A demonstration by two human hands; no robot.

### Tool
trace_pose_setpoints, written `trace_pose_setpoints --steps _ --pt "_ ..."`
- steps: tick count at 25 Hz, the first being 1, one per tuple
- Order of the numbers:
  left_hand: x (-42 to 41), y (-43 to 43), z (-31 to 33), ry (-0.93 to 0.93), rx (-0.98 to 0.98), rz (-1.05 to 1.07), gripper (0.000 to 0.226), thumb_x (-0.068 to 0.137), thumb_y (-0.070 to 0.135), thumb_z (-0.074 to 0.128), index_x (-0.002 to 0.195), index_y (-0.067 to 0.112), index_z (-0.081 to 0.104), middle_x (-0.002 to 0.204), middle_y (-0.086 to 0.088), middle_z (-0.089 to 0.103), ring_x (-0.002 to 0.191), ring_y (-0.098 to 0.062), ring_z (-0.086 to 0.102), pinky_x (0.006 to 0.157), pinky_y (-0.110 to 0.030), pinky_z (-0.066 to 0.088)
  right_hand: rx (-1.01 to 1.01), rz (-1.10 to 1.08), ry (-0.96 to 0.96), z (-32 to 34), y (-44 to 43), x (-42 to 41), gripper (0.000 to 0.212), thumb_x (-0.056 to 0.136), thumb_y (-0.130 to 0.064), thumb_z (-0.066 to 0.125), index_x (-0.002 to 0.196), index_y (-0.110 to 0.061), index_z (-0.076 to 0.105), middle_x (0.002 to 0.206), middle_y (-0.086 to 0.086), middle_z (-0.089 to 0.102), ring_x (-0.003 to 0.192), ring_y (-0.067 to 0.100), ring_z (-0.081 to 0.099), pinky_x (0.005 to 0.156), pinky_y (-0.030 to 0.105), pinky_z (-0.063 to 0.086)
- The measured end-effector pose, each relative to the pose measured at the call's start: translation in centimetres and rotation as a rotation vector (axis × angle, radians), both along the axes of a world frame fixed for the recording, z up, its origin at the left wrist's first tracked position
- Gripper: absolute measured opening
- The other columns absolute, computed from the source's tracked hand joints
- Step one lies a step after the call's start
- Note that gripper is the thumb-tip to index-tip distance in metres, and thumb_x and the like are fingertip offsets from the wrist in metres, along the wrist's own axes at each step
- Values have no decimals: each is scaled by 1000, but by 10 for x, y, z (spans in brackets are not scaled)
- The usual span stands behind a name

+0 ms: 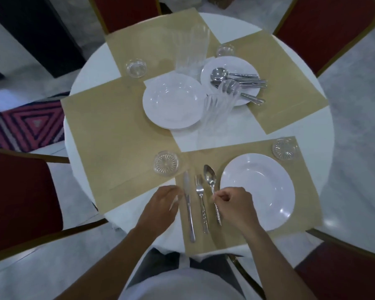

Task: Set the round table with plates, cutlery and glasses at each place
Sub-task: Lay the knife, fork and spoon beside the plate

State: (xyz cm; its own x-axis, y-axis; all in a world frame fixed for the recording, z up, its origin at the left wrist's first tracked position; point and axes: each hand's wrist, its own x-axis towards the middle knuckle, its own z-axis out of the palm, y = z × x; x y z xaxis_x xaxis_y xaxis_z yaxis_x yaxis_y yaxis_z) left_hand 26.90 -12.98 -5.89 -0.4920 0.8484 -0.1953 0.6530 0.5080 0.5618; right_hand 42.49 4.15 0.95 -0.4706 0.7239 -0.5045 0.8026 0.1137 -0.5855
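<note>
On the nearest tan placemat lies a white plate, with a knife, a fork and a spoon side by side to its left. My right hand is over the spoon's handle, thumb and forefinger pinching it. My left hand rests just left of the knife, fingers loosely bent, tips at the knife's edge. In the table's middle stand a white plate stack, a second plate holding spare cutlery, and two stacks of clear tumblers.
The round white table carries three more bare placemats. Small cut-glass dishes sit at the mats' corners. Red chairs stand all around. A patterned rug lies at left.
</note>
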Motion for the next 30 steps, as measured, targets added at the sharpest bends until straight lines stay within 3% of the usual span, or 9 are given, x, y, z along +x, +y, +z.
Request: trace_pose_setpoints --steps 3,7,10,14,20,24,27,30 --pt "5 -17 -15 73 -90 -136 55 90 47 57 137 17 58 149 -2 49 137 -25 46 111 -43 41 94 12 -138 -10 -18 -1 10 90 -29 69 87 -28 79 79 -16 73 74 5 68 70 28 57" --pt "6 -14 -13 126 -201 -202 69 78 53 74 138 23 58 152 -3 45 139 -26 45 107 -37 39 197 16 -289 -17 -33 -7 14 93 -30 63 88 -28 76 82 -8 73 74 15 68 70 32 59" --pt "7 -12 -8 147 -225 -209 70 80 54 72 141 23 54 156 -2 40 143 -25 39 108 -37 39 243 18 -336 -21 -40 -9 17 95 -28 62 89 -24 77 78 -6 72 68 15 65 63 29 56" --pt "9 -8 -4 108 -227 -215 70 90 51 61 151 24 39 164 1 20 151 -22 17 114 -37 34 410 122 -467 -25 -50 -7 21 102 -31 55 98 -22 73 84 -5 70 65 12 56 54 21 35" --pt "7 -2 2 78 -319 -230 72 93 54 55 155 30 27 166 7 9 153 -17 5 116 -37 33 434 285 -486 -25 -52 -10 18 102 -16 55 98 -11 71 89 3 71 76 16 69 63 23 47" --pt "5 3 5 63 -339 -238 74 92 56 55 155 31 25 165 7 10 153 -16 5 118 -38 31 456 319 -435 -23 -47 -15 10 95 -2 63 93 -3 73 88 13 73 78 25 73 66 28 53" --pt "4 3 6 60 -356 -251 71 92 55 57 154 32 30 165 8 14 152 -17 9 118 -38 31 419 379 -444 -24 -41 -16 16 101 -6 55 106 -7 70 101 10 72 91 21 72 78 26 55" --pt "-8 9 17 32 -288 -215 41 93 43 59 134 36 57 148 7 48 138 -17 43 102 -32 46 384 390 -390 -26 -36 -13 16 102 -10 56 107 -10 71 100 7 73 90 18 72 80 24 57"
